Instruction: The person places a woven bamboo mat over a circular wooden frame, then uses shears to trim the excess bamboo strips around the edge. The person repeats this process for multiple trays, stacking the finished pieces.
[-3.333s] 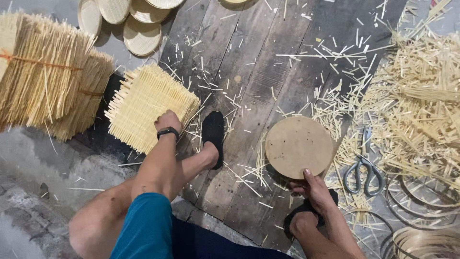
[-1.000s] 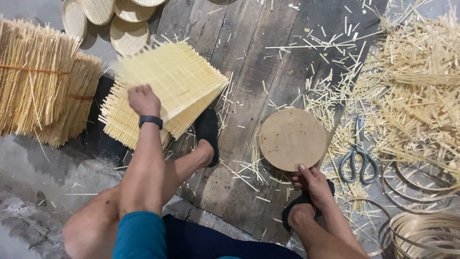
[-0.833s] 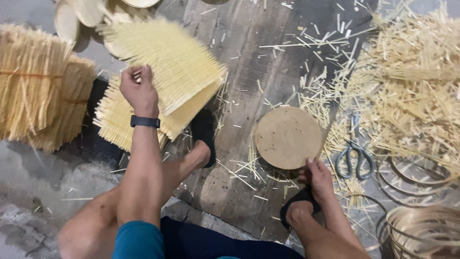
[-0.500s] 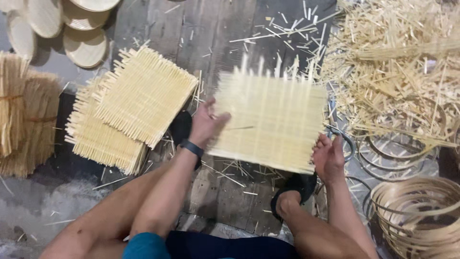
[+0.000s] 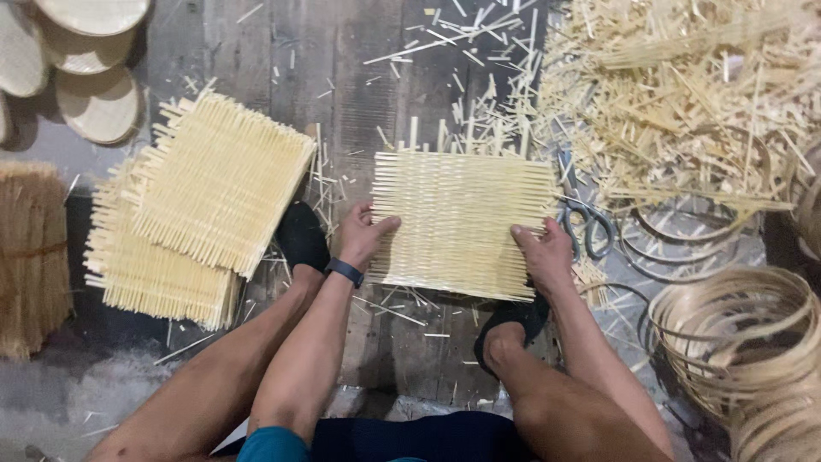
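Fingers of both hands pinching pale square woven mat [image 5: 462, 222], fringed edges, lying flat

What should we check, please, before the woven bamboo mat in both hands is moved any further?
1. Left hand grips the woven mat at its left edge: ok.
2. Right hand grips its right edge: ok.
3. Mat held flat, not sagging: ok.
4. Scissors clear of the mat: not ok, they lie close by its right edge.
5. Wooden disc beneath the mat: cannot tell, hidden.
6. Stack of mats lies apart: ok.
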